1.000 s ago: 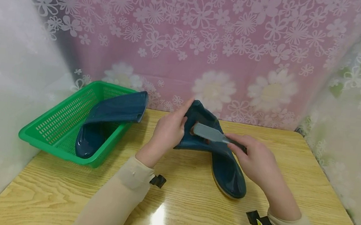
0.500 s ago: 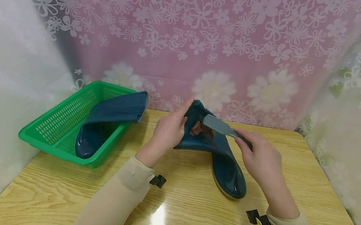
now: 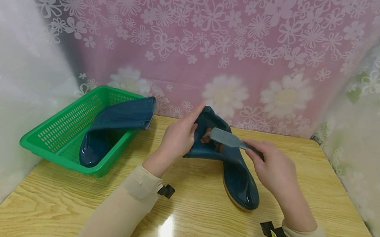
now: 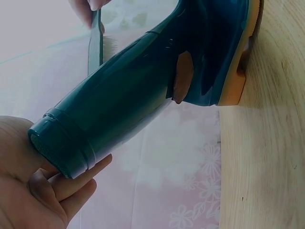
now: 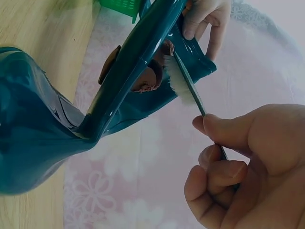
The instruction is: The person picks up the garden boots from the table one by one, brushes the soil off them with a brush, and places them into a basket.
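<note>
A dark blue-green rubber boot [image 3: 241, 183] stands on the table with its shaft leaning left. My left hand [image 3: 177, 140] grips the shaft's top end, thumb on one side and fingers on the other, as the left wrist view of the boot [image 4: 119, 100] shows. Brown, mud-like patches [image 3: 206, 135] stick to the shaft; another brown patch [image 4: 183, 76] sits near the ankle. In my right hand [image 3: 274, 167] is a grey-backed brush [image 3: 226, 138], pinched by its thin handle. White bristles [image 5: 177, 81] face the shaft beside a brown clump [image 5: 147, 78].
To the left, a green plastic basket [image 3: 62, 158] holds a second blue boot [image 3: 123, 113], whose shaft leans over the rim. A flowered pink curtain [image 3: 200, 57] hangs behind the wooden table [image 3: 199, 221]. Pale sheeting [image 3: 376, 155] borders the right side.
The brush in my right hand moved right and up off the brown patch, then came back slightly left and down. My left hand and the boot have stayed in place.
</note>
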{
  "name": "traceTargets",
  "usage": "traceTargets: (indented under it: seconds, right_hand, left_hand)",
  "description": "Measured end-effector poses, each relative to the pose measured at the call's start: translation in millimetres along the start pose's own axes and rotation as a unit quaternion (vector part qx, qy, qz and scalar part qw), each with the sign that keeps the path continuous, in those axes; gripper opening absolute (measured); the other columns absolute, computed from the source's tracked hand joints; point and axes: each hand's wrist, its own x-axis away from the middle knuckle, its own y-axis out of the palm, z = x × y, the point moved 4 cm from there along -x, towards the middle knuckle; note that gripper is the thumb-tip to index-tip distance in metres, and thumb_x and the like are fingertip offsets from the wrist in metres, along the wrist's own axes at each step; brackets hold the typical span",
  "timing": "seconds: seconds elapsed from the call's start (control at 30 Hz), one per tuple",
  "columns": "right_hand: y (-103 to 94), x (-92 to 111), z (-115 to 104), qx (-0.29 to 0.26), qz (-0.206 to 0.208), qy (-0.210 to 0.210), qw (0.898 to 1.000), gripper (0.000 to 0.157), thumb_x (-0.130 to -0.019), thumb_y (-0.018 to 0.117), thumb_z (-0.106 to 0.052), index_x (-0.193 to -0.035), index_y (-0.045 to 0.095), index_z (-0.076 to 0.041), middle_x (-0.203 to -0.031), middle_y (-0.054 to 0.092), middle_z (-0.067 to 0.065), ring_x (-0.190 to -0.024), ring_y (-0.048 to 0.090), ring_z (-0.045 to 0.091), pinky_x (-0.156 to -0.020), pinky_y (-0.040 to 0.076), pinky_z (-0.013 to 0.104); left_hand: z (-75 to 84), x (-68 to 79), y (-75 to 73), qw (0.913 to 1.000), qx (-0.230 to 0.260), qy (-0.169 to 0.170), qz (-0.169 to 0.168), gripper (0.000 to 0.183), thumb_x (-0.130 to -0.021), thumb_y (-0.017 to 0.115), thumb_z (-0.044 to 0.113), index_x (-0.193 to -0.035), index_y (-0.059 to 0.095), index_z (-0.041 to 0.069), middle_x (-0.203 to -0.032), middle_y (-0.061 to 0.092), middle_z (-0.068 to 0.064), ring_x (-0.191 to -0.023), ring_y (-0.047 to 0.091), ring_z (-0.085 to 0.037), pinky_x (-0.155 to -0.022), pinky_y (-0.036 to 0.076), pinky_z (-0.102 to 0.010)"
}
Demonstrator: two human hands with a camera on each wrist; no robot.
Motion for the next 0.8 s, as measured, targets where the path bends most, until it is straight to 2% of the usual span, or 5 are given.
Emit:
traceTargets:
  seconds: [0.2, 0.27, 0.37, 0.67, 0.8]
  right_hand:
    - [-6.6, 3, -1, -0.013, 0.043, -0.012, 0.999, 0.038, -0.115, 0.065, -0.022, -0.151, 0.070, -0.012, -0.123, 0.075, 0.019, -0.084, 0.066, 0.031, -0.064, 0.044, 0.044]
    - [-4.9, 3, -4, -0.029, 0.030, -0.036, 0.998, 0.037, -0.114, 0.066, -0.021, -0.150, 0.071, -0.013, -0.124, 0.075, 0.017, -0.093, 0.068, 0.031, -0.070, 0.048, 0.046]
    - [1.2, 2, -9, -0.039, -0.005, -0.060, 0.997, 0.037, -0.113, 0.068, -0.021, -0.150, 0.072, -0.015, -0.120, 0.075, 0.014, -0.091, 0.066, 0.029, -0.071, 0.048, 0.046]
    - [9.8, -3, -3, -0.006, -0.015, -0.019, 1.000, 0.038, -0.113, 0.069, -0.022, -0.150, 0.072, -0.016, -0.110, 0.072, 0.012, -0.077, 0.059, 0.025, -0.060, 0.041, 0.040]
    - [8.4, -4, 0, -0.002, -0.009, -0.006, 1.000, 0.038, -0.114, 0.067, -0.024, -0.150, 0.071, -0.015, -0.123, 0.073, 0.018, -0.087, 0.067, 0.032, -0.061, 0.045, 0.042]
  left_hand:
    - [-0.6, 0.1, -0.1, 1.0000, 0.000, -0.002, 0.000, 0.067, -0.116, 0.058, 0.007, -0.176, 0.032, 0.019, -0.061, 0.051, 0.000, -0.044, 0.043, -0.020, -0.049, 0.034, -0.033]
    - [-0.8, -0.1, 0.3, 1.0000, 0.000, 0.000, 0.000, 0.067, -0.116, 0.058, 0.006, -0.176, 0.032, 0.019, -0.061, 0.052, 0.000, -0.044, 0.043, -0.020, -0.050, 0.034, -0.033]
    - [-1.3, -0.2, 0.7, 1.0000, 0.000, -0.002, -0.002, 0.067, -0.116, 0.057, 0.006, -0.177, 0.031, 0.019, -0.061, 0.051, 0.000, -0.044, 0.042, -0.020, -0.050, 0.033, -0.032]
    - [0.2, -0.6, 0.5, 1.0000, -0.004, -0.004, -0.004, 0.068, -0.116, 0.057, 0.006, -0.177, 0.030, 0.020, -0.062, 0.052, -0.001, -0.045, 0.043, -0.020, -0.051, 0.033, -0.033]
    - [-0.2, -1.4, 0.9, 1.0000, -0.003, -0.007, -0.003, 0.068, -0.116, 0.057, 0.006, -0.177, 0.031, 0.020, -0.062, 0.051, -0.001, -0.045, 0.043, -0.021, -0.050, 0.033, -0.033]
